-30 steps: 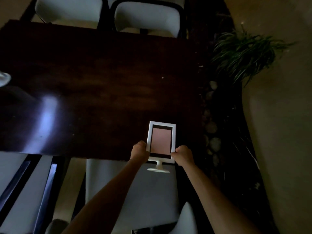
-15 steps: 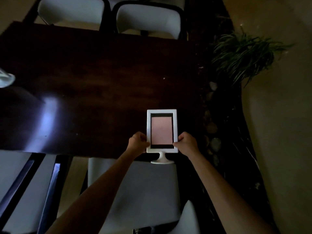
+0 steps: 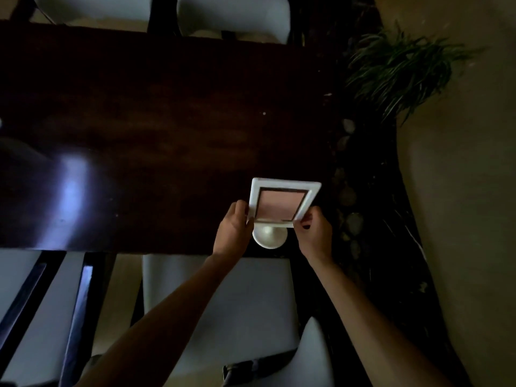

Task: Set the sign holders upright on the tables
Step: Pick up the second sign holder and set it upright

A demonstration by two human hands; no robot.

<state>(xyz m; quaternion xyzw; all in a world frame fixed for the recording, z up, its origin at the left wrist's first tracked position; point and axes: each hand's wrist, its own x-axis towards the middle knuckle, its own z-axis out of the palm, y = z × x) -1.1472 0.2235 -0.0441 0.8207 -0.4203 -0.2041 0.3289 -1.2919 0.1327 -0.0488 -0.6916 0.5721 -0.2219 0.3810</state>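
Observation:
A white sign holder (image 3: 282, 201) with a pale pink insert and a round white foot stands nearly upright near the front right corner of the dark wooden table (image 3: 156, 129). Its foot looks to rest on the tabletop just inside the near edge. My left hand (image 3: 233, 227) grips the frame's lower left side. On the lower right side of the frame my right hand (image 3: 314, 233) holds on. The frame's top leans slightly away from me.
White chairs stand at the far side (image 3: 234, 15) and the near side (image 3: 217, 303) of the table. A green plant (image 3: 402, 68) and a dark bed with stones (image 3: 351, 196) lie to the right. A bright light reflection marks the table's left part.
The sign holder has been carried forward over the table and tipped up toward upright, so its frame looks shorter and its round foot now shows from above. Both hands kept their grip.

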